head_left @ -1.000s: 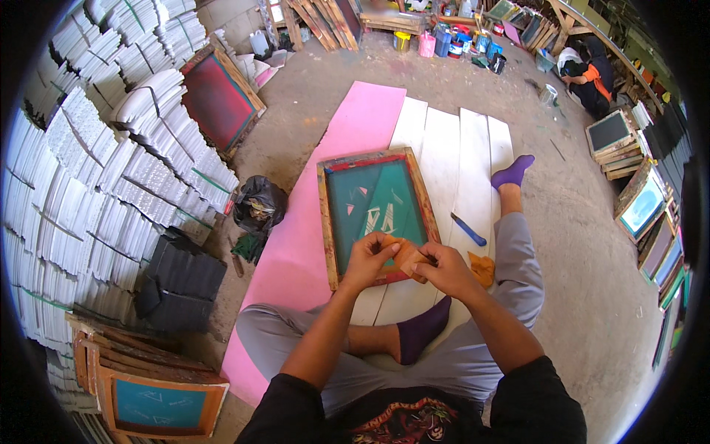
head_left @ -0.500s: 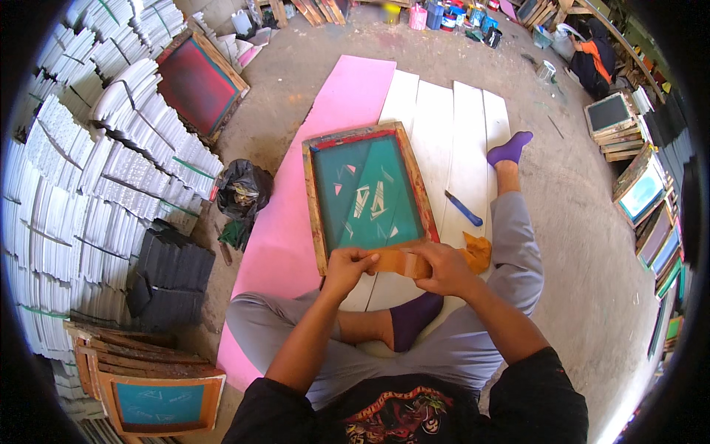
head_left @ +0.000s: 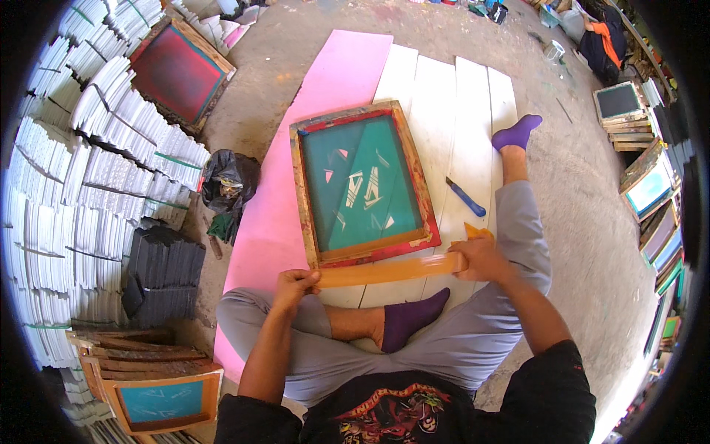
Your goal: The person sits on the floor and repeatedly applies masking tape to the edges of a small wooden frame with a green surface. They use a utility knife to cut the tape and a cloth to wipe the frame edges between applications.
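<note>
Workshop floor, white boards [head_left: 451, 111] over pink sheet [head_left: 296, 185]. Tape strip [head_left: 388, 270] stretched along near edge of wooden screen frame [head_left: 359, 181]. Left hand [head_left: 294, 285] pinches one end, right hand [head_left: 477, 257] closed on other (roll probably there). Tape light, limp, sticky: hold ends only, keep taut.

The screen-printing frame [head_left: 361, 183] lies on the boards [head_left: 458, 111], right of the foam mat [head_left: 325, 89]. A strip of tape [head_left: 388, 270] runs along the frame's near edge, between the left hand [head_left: 294, 285] and right hand [head_left: 481, 257]. A knife [head_left: 465, 197] lies right of the frame, a bag [head_left: 229, 181] left of the mat.
</note>
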`<state>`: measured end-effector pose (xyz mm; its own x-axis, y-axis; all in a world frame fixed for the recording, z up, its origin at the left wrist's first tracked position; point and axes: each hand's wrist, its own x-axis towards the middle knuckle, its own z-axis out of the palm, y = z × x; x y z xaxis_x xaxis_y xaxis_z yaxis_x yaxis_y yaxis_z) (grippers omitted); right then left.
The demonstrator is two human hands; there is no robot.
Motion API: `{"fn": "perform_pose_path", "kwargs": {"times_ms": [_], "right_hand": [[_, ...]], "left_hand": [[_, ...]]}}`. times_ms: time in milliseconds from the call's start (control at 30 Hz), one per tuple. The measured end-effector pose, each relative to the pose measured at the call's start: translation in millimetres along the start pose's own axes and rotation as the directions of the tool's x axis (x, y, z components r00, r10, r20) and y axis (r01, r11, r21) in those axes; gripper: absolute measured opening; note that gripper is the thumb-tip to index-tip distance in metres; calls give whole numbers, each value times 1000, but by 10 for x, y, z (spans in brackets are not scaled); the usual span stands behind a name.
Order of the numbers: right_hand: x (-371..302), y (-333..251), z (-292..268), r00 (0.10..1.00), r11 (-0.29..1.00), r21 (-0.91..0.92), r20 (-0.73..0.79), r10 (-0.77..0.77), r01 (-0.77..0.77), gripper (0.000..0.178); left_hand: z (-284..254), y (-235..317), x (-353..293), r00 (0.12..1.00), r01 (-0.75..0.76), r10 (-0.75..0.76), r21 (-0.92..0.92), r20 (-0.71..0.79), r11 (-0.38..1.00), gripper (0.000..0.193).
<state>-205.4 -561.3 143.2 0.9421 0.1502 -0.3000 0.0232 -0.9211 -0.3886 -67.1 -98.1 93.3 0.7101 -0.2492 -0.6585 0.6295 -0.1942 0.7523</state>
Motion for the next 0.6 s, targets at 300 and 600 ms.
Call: {"fn": "perform_pose_path", "kwargs": {"times_ms": [300,600], "right_hand": [[195,436,-103,963,992,115,-268,-25,58,48],[381,358,-53,949,993,30,-292,119,-116,34]], "left_hand": [[21,47,112,989,-52,70,128,-134,990,27],[206,-84,314,969,-68,118,227,-218,972,23]]}}
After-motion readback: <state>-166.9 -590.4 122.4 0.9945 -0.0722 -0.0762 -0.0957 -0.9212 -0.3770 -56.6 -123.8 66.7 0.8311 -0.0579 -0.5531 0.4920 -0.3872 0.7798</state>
